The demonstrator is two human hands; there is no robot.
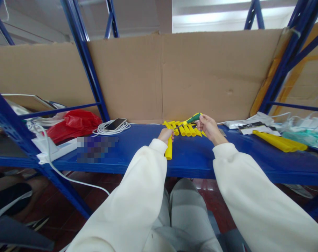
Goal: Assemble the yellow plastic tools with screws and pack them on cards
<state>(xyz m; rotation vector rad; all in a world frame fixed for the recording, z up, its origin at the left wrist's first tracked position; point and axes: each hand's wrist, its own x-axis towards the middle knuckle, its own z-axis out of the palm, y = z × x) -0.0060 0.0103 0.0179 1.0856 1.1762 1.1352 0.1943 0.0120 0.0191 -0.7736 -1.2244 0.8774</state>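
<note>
The blue shelf point(195, 154) bore a row of yellow cones point(187, 131) at three o'clock from the left hand point(165, 135). That hand was curled around one yellow cone point(169, 149), wide end at six o'clock; the right hand point(209, 127) pinched a green-handled tool point(193, 119) at two o'clock. A slipping shaft could have jabbed the left fingers; a wide swing, scattered the row.

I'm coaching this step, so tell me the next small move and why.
Probably steady the yellow tube with the left hand: that hand grips it, and the screwdriver in the right hand points toward that grip; tip contact is unclear.
</note>
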